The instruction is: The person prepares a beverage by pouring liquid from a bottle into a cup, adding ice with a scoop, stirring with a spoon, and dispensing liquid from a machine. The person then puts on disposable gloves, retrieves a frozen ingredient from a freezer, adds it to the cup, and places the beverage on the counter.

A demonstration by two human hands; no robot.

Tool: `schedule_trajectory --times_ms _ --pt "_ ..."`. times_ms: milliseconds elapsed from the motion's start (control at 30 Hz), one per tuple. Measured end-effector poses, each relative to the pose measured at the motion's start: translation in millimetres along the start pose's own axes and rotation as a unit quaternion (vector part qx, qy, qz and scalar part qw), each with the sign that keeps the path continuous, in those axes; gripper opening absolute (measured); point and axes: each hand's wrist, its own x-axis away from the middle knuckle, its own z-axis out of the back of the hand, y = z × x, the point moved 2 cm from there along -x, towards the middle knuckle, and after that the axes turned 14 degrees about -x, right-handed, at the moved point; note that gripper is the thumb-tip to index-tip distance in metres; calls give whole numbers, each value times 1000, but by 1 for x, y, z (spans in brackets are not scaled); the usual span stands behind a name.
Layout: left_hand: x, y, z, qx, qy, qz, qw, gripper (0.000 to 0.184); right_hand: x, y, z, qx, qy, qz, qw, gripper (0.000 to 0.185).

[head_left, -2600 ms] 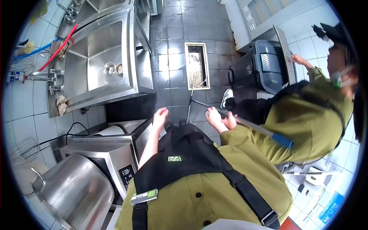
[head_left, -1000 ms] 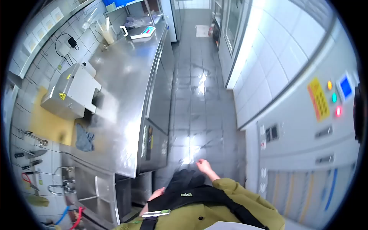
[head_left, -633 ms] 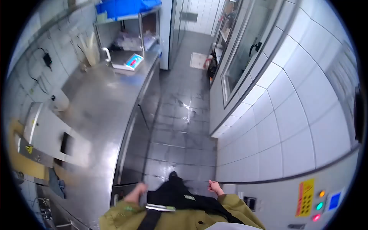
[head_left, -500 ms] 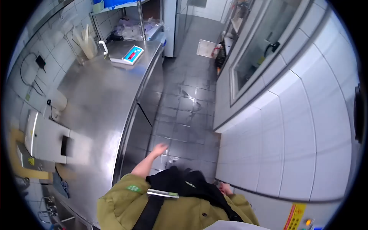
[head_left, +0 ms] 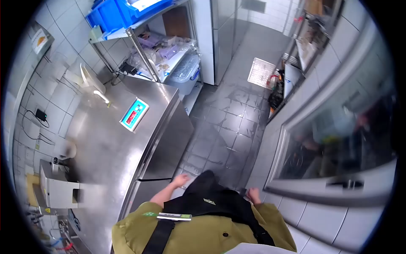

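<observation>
My left hand (head_left: 181,180) hangs low in front of my body, left of the black apron (head_left: 207,192). Its fingers are loosely apart, with nothing visible in them. On the apron's other side is my right hand (head_left: 253,195), its fingers curled beside a small dark shape at the apron's edge; what they hold, if anything, I cannot make out. Nearest my left hand is the steel counter (head_left: 101,152) with its cabinet front. A digital scale (head_left: 134,114) with a blue panel and lit red display sits toward the counter's far end.
Past the counter stands a shelf rack with a blue bin (head_left: 120,16), plastic-wrapped items and a clear tub (head_left: 186,74). The tiled floor (head_left: 220,139) looks wet and has a drain grate (head_left: 261,73). A white machine (head_left: 61,192) is at left; a framed window (head_left: 334,139) is at right.
The scale, rack and right-hand window appear closer as I move forward along the aisle. My view has turned somewhat. Both hands stay low beside the apron, the right one slightly higher in view.
</observation>
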Motion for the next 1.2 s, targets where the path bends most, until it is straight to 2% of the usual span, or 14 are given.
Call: schedule_trajectory --times_ms 100,267,300,367,400,433,533,667,800,933,967,1033,1100,1200 --pt "-8 -14 39 275 69 234 930 35 -113 -184 -4 15 0 231 973 24" --pt "-103 16 71 280 44 394 874 33 -229 -397 -26 -76 -105 74 989 20" --pt "-151 7 67 275 47 349 895 35 -249 -411 -23 -95 -123 15 988 21" --pt "-247 68 103 -85 19 231 969 40 -279 -442 -15 -75 -142 -64 985 22" --pt "-309 82 103 -105 69 134 983 41 -296 -448 -6 -65 -158 -88 981 21" --pt "-335 174 148 -85 57 173 980 41 -302 -465 7 -96 -164 -99 977 21" --pt "-444 381 237 -67 101 -47 991 39 -340 -493 50 -194 -103 -90 971 18" --pt "-620 561 297 -121 144 -219 957 44 -450 -504 107 -91 -72 -70 991 21" --pt "-700 691 320 146 50 -66 986 71 -588 -554 148 100 -87 -16 991 25" --pt "-731 758 337 -115 -40 -126 984 63 -723 -703 134 58 -30 -60 996 31" --pt "-769 734 333 -80 -36 -131 987 61 -790 -702 120 58 10 111 992 23" --pt "-796 745 358 46 -16 94 994 53 -834 -838 107 91 1 137 986 28" --pt "-856 727 379 -58 9 124 991 48 -889 -940 93 143 -29 216 965 26" --pt "-962 752 417 -8 -33 181 983 44 -992 -1014 89 -120 -104 40 987 24"
